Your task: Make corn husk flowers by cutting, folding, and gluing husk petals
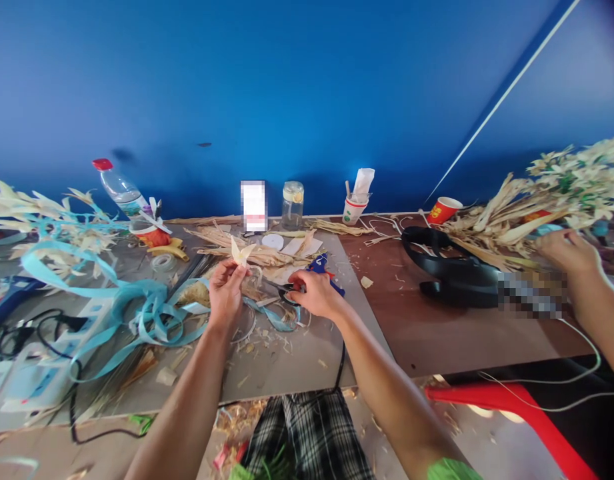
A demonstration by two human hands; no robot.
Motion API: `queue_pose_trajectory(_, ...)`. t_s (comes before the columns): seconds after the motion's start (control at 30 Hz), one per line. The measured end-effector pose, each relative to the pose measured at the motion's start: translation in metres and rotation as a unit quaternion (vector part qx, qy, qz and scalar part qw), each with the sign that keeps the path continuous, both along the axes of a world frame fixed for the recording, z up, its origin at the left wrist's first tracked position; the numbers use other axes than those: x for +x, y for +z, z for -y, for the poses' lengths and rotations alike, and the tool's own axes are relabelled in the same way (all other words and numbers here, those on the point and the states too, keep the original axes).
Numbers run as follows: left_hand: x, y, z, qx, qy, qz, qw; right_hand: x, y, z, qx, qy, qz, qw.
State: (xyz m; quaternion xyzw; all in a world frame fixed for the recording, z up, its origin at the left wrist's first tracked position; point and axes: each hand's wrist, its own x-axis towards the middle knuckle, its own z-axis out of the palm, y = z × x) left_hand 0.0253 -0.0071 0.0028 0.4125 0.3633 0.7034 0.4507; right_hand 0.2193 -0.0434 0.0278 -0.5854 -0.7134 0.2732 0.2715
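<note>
My left hand (226, 291) is closed in a pinch on a small pale piece of corn husk (242, 254), held up above the grey board (287, 360). My right hand (314, 294) is closed around the handles of a pair of scissors (285, 291) lying low over the board, just right of the husk piece. A blue glue gun (321, 267) lies right behind my right hand. More dried husks (247, 252) are piled behind both hands.
Light blue ribbon (137, 307) and cables sprawl at left beside a water bottle (123, 190). A glass jar (292, 205), paper cups (354, 209) and a red cup (443, 211) stand at the back. Another person's hand (569, 250) works a husk bundle (537, 207) at right, near a black device (451, 273).
</note>
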Motion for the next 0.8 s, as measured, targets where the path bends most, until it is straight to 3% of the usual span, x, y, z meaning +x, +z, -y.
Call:
queue_pose_trajectory(0.2,0.002,-0.002,0.003,0.001,-0.013,-0.072,0.997,0.002,-0.020,-0.013,-0.014,-0.048,-0.211,0.976)
queue_pose_trajectory(0.33,0.004,-0.006,0.004,0.009,-0.031,-0.105,0.994,-0.001,-0.019,-0.015,-0.027,-0.047,-0.302,0.952)
queue_pose_trajectory(0.57,0.006,-0.008,0.003,-0.028,-0.092,-0.046,0.994,-0.003,-0.010,-0.008,-0.020,-0.029,-0.273,0.961)
queue_pose_trajectory(0.7,0.010,0.002,0.010,-0.045,-0.148,-0.002,0.988,-0.007,-0.012,-0.004,0.008,0.009,-0.192,0.981)
queue_pose_trajectory(0.8,0.012,0.011,0.015,-0.059,-0.186,0.043,0.980,-0.012,-0.013,-0.001,0.020,0.048,-0.187,0.981)
